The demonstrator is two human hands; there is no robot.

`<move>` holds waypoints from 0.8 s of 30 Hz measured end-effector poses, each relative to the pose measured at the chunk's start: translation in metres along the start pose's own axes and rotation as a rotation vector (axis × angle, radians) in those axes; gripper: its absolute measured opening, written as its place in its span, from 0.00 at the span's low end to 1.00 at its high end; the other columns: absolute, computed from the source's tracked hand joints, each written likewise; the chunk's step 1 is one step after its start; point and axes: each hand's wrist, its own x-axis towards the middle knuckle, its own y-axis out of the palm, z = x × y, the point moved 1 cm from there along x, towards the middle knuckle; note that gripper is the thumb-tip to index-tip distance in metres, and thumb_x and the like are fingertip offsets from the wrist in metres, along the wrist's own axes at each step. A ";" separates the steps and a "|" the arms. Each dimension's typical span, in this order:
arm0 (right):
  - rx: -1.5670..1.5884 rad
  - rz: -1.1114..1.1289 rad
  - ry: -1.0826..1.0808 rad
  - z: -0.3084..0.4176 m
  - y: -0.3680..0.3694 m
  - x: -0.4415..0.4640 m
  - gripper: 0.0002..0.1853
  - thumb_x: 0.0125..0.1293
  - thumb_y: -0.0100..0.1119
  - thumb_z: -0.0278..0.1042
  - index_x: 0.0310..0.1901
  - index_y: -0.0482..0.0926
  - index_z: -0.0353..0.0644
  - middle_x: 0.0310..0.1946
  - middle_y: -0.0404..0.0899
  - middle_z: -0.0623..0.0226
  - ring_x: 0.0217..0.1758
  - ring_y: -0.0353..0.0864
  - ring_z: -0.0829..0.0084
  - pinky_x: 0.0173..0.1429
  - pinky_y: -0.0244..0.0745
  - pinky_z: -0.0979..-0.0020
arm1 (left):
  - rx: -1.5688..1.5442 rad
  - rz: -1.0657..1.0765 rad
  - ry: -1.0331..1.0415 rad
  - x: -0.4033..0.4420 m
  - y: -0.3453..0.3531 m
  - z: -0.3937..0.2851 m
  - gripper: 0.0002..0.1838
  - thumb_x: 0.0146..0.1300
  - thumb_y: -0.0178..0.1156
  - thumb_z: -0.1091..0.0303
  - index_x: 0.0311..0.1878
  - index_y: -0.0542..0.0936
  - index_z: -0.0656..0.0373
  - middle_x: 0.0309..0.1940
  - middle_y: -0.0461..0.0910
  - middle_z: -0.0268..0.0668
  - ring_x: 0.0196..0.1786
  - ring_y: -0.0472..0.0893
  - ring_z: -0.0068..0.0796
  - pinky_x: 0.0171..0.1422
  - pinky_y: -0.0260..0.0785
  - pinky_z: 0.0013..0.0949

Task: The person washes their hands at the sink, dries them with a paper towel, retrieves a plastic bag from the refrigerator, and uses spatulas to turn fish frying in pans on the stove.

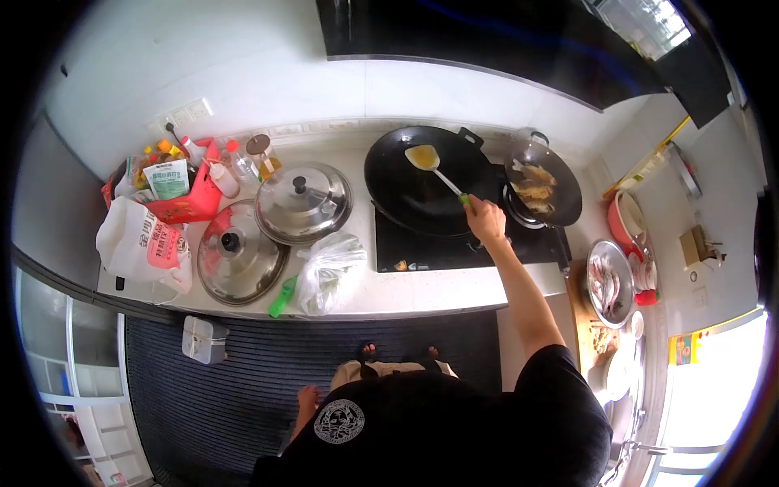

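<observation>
My right hand [485, 221] is closed around the green-and-white handle of a spatula [449, 183]. The spatula's pale blade is tilted over the big black wok [398, 191], and some yellow liquid shows on it. Beside that wok, a smaller wok [560, 174] on the right burner holds browned fish [533, 188]. At my side hangs my left hand [308, 399], low and away from the counter. It looks loose, with nothing visible in it, though its fingers are small and partly hidden.
Two steel lids [302, 199] lie left of the black stove [454, 256], with a clear plastic bag [333, 272] in front. A red basket [195, 199] of bottles and packets stands farther left. At right, a steel bowl [595, 253] holds raw fish. A range hood [454, 40] overhangs the stove.
</observation>
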 end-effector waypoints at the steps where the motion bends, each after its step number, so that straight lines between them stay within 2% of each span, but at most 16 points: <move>1: -0.003 -0.022 -0.025 -0.004 -0.006 -0.005 0.12 0.55 0.56 0.40 0.42 0.77 0.51 0.24 0.75 0.56 0.29 0.77 0.53 0.32 0.72 0.58 | 0.024 0.022 -0.014 0.003 0.002 0.003 0.12 0.56 0.54 0.64 0.38 0.75 0.62 0.24 0.79 0.41 0.19 0.75 0.34 0.18 0.65 0.38; 2: -0.006 -0.045 -0.049 -0.008 -0.012 -0.010 0.11 0.55 0.56 0.40 0.40 0.77 0.50 0.23 0.75 0.57 0.27 0.77 0.54 0.30 0.72 0.57 | 0.049 0.044 -0.027 0.004 0.002 0.005 0.11 0.56 0.53 0.64 0.37 0.76 0.62 0.24 0.79 0.41 0.19 0.75 0.34 0.18 0.65 0.37; 5: -0.018 -0.080 -0.080 -0.017 -0.031 -0.025 0.10 0.55 0.56 0.40 0.39 0.77 0.51 0.21 0.74 0.59 0.25 0.77 0.55 0.28 0.71 0.58 | 1.103 -0.061 1.358 -0.005 0.002 0.001 0.10 0.57 0.52 0.64 0.32 0.76 0.61 0.21 0.78 0.40 0.18 0.75 0.34 0.19 0.65 0.36; 7: -0.008 -0.090 -0.083 -0.023 -0.040 -0.032 0.10 0.55 0.56 0.40 0.39 0.77 0.51 0.21 0.74 0.59 0.25 0.76 0.55 0.28 0.71 0.59 | 1.440 0.106 1.009 -0.005 0.010 -0.009 0.11 0.57 0.52 0.64 0.29 0.76 0.62 0.20 0.77 0.39 0.18 0.75 0.34 0.20 0.64 0.36; 9: 0.018 -0.094 -0.081 -0.028 -0.047 -0.040 0.11 0.55 0.56 0.40 0.40 0.77 0.52 0.21 0.74 0.60 0.25 0.76 0.56 0.28 0.71 0.59 | 1.095 0.158 0.500 0.002 0.015 -0.009 0.11 0.57 0.51 0.64 0.28 0.76 0.62 0.20 0.77 0.38 0.17 0.74 0.33 0.20 0.64 0.36; 10: 0.019 -0.080 -0.073 -0.029 -0.051 -0.044 0.11 0.55 0.57 0.40 0.41 0.77 0.52 0.21 0.74 0.60 0.25 0.76 0.56 0.28 0.71 0.59 | 0.999 0.158 0.411 0.005 0.014 -0.010 0.11 0.57 0.51 0.64 0.28 0.76 0.62 0.20 0.77 0.38 0.17 0.73 0.33 0.20 0.63 0.36; 14: 0.041 -0.043 -0.032 -0.030 -0.062 -0.054 0.14 0.54 0.58 0.39 0.43 0.78 0.50 0.23 0.75 0.60 0.27 0.77 0.57 0.30 0.71 0.61 | 0.855 0.175 0.431 -0.003 0.028 -0.045 0.12 0.57 0.51 0.64 0.30 0.76 0.63 0.22 0.78 0.39 0.16 0.72 0.31 0.18 0.62 0.35; 21: 0.068 -0.093 -0.044 -0.042 -0.072 -0.059 0.15 0.53 0.59 0.39 0.44 0.79 0.50 0.22 0.74 0.61 0.26 0.76 0.57 0.30 0.71 0.61 | 0.802 0.239 0.494 -0.023 0.064 -0.091 0.12 0.56 0.50 0.64 0.33 0.75 0.65 0.23 0.79 0.41 0.14 0.70 0.29 0.16 0.61 0.34; 24: 0.053 -0.085 -0.037 -0.048 -0.082 -0.056 0.15 0.53 0.59 0.39 0.44 0.79 0.49 0.23 0.75 0.60 0.27 0.77 0.57 0.30 0.72 0.61 | 0.831 0.220 0.335 -0.025 0.076 -0.095 0.12 0.56 0.50 0.64 0.34 0.75 0.65 0.23 0.79 0.41 0.15 0.70 0.29 0.17 0.62 0.34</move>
